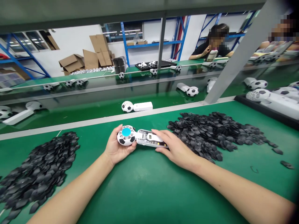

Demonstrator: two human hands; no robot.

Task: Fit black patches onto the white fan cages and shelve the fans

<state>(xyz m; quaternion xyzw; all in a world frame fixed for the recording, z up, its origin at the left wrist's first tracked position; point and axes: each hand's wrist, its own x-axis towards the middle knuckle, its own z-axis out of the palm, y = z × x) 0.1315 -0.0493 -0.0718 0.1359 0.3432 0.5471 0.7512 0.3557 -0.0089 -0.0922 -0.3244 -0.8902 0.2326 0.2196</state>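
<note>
Both my hands hold one football-patterned handheld fan (127, 140) above the green tabletop. My left hand (116, 147) wraps round its black-and-white ball head, which has a turquoise disc (126, 132) at the centre. The handle (142, 141) points right, with its inner parts showing through an open or clear face; I cannot tell which. My right hand (175, 149) grips the far end of that handle between thumb and fingers. Small black pieces lie heaped on either side, a left pile (44, 171) and a larger right pile (205, 132) just beyond my right hand.
A glossy green conveyor (98, 107) crosses ahead, carrying several fans, one nearest me (142, 106). A slanted grey post (233, 59) stands at the right beside a black tray (268, 110) of fans. Cardboard boxes (99, 51) and a person (215, 43) holding a cup are on the far side.
</note>
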